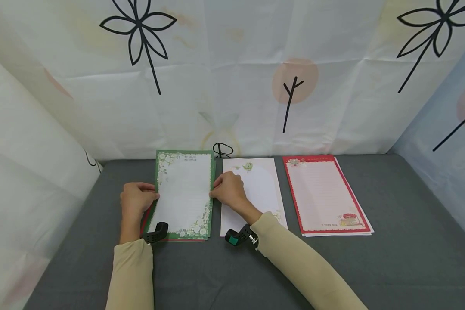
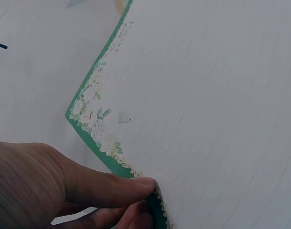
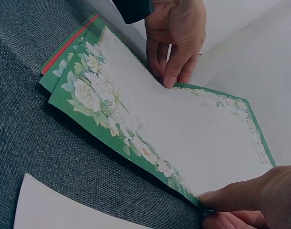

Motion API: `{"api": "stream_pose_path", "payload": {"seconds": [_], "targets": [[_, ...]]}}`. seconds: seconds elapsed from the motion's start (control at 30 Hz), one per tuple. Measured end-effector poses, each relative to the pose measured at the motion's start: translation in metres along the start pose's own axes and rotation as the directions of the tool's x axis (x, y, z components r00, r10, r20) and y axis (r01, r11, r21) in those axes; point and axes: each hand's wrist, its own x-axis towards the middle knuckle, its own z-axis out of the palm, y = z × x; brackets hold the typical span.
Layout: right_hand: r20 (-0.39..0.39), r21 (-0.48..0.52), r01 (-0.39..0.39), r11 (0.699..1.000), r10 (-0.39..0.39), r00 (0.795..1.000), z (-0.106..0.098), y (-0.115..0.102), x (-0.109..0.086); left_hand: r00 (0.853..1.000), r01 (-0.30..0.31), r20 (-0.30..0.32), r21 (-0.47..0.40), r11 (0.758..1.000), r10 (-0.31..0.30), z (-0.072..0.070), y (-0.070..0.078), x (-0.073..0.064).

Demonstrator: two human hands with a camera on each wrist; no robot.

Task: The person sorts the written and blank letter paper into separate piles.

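A green-bordered sheet of floral letter paper lies over a stack at the left of the table. My left hand pinches its left edge between thumb and fingers. At the opposite edge my right hand pinches the same sheet. In the right wrist view the sheet bends between the two hands, its upper part raised. Beneath it, another green sheet and a red-edged sheet stick out at one corner. White flowers run along the border in the left wrist view.
Beside the right hand lies a white sheet with a small green motif. Farther right, a red-bordered letter sheet lies on white paper. A grey cloth covers the table, and a patterned white curtain hangs behind it.
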Motion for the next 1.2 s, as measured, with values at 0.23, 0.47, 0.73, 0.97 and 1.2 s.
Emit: {"api": "stream_pose_path", "payload": {"seconds": [0.23,0.47,0.73,0.97,1.2], "targets": [[-0.006,0.012,-0.014,1.000,0.014,1.000,0.0019,-0.0006,0.0004,1.000,-0.002,-0.029,0.010,1.000,0.003,0.0034,-0.0008,0.0013],[-0.005,0.001,-0.021,1.000,0.021,1.000,0.0028,-0.0009,0.0012,0.999,0.018,-0.029,0.009,1.000,-0.018,0.0049,0.0008,0.0000],[-0.017,-0.022,-0.014,1.000,0.014,1.000,0.0026,-0.0013,0.0000,0.999,0.030,-0.019,0.016,0.999,-0.030,0.0053,0.0033,-0.0010],[-0.028,-0.036,0.002,0.999,-0.003,1.000,0.0028,-0.0011,-0.0006,0.999,0.037,-0.021,0.023,0.999,-0.037,0.0062,0.0035,-0.0001],[-0.011,0.033,0.050,0.998,-0.050,0.999,-0.0047,-0.0009,-0.0053,0.999,0.019,-0.033,0.035,0.999,-0.018,0.0044,0.0072,-0.0008]]}}
